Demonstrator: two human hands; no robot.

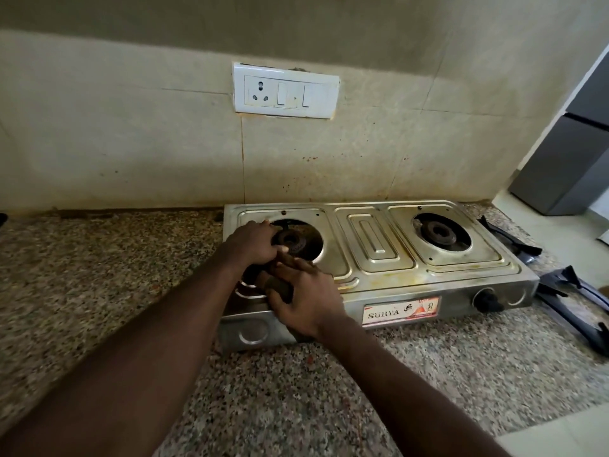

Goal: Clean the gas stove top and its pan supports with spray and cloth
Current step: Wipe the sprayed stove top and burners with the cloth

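Observation:
A two-burner steel gas stove point(379, 239) stands on the speckled granite counter, both burners bare. My left hand point(252, 242) lies over the left side of the left burner point(296, 240), fingers curled at its rim and thumb by its near edge. My right hand point(306, 298) is at the stove's front left corner and grips a dark brown wad, seemingly the cloth point(276, 286), against the steel top. The two hands touch. Two black pan supports point(573, 291) lie on the counter to the right of the stove. No spray bottle is in view.
The right burner point(440, 233) sits uncovered, and a black knob point(487, 300) is on the front right. A white socket plate point(285, 91) hangs on the stained tiled wall behind. A grey cabinet point(566, 159) stands at the far right.

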